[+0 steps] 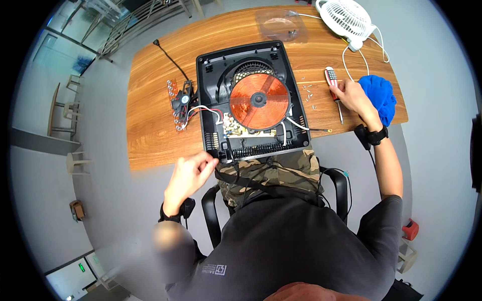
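Note:
An opened induction cooker base [206, 88], a black plastic shell, lies near the table's front edge. Inside it sit a round copper coil [271, 95] and a cream circuit board [251, 133] with wires. My left hand [188, 173] is closed, its fingertips at the shell's near left corner. At the right, my right hand [354, 95] pinches the red, white and black handle of a screwdriver [332, 78], whose shaft points toward me along the tabletop. Several small screws [309, 93] lie loose between the shell and the screwdriver.
Left of the shell are a small black fan [185, 99] and a strip board [172, 90], with a black cable [170, 59] beyond. A blue cloth [379, 98] lies by my right wrist. Farther back stand a white fan [346, 20] and a clear round plate [281, 25].

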`<state>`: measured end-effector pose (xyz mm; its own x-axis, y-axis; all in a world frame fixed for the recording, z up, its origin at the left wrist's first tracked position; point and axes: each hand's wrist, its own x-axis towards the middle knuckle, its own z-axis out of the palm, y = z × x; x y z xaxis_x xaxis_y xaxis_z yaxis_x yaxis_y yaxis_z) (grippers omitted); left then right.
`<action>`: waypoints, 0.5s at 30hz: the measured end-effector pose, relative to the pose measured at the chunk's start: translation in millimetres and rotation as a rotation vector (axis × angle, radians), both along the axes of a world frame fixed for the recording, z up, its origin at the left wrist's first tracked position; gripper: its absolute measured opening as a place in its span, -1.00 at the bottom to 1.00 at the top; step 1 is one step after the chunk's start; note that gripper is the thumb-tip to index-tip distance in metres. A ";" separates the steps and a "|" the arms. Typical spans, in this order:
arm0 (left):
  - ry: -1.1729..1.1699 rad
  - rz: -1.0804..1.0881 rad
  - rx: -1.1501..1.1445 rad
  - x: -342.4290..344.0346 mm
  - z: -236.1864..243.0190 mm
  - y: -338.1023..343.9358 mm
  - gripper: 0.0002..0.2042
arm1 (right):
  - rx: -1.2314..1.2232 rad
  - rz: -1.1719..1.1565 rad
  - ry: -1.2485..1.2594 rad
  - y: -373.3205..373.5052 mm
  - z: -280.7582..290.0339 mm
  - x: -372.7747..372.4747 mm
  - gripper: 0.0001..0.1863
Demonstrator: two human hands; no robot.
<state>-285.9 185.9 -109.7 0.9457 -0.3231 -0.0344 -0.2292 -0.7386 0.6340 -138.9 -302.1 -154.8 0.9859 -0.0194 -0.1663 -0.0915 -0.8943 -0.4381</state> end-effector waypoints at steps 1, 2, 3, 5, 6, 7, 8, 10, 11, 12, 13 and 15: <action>0.006 0.024 0.018 4.5 0.0 1.7 -0.80 | -0.003 -0.003 0.064 -0.8 5.0 1.7 -0.39; -0.003 0.034 0.019 7.5 -0.1 2.3 -0.80 | -0.062 0.002 0.018 -1.6 -2.5 3.3 -0.38; -0.013 0.043 0.019 9.5 0.2 2.7 -0.80 | -0.122 0.006 -0.029 -1.9 -17.2 4.8 -0.38; -0.016 0.043 0.029 13.6 3.2 0.2 -0.80 | -0.202 0.007 -0.083 -2.3 -30.7 8.5 -0.36; -0.017 0.042 0.034 15.6 4.6 -0.9 -0.80 | -0.223 0.007 -0.086 -4.0 -35.4 11.1 -0.36; -0.032 0.033 0.034 16.8 4.2 0.0 -0.80 | -0.246 0.011 -0.088 -1.6 -37.3 13.4 -0.35; -0.047 0.024 0.035 18.1 3.0 1.1 -0.80 | -0.246 0.001 -0.106 -0.2 -38.2 15.3 -0.43; -0.057 0.022 0.049 19.8 4.2 4.3 -0.80 | -0.175 0.051 -0.037 -0.3 -21.6 14.7 -0.49; -0.051 0.027 0.060 20.6 6.8 5.4 -0.80 | -0.142 0.077 -0.001 1.1 -9.1 12.6 -0.52; -0.045 0.031 0.070 21.9 9.5 6.6 -0.80 | -0.153 0.047 -0.046 -1.7 -1.6 10.3 -0.57; -0.045 0.034 0.060 23.3 11.8 7.6 -0.80 | -0.176 0.017 -0.024 -13.3 0.1 10.9 -0.56; -0.039 0.063 0.054 22.3 14.0 12.0 -0.80 | -0.023 0.051 -0.048 3.7 43.8 -2.9 -0.61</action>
<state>-263.6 197.9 -95.7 0.9652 -0.2611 -0.0130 -0.2046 -0.7854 0.5841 -141.8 -298.3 -111.0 0.9925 0.0279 -0.1194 -0.0251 -0.9069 -0.4205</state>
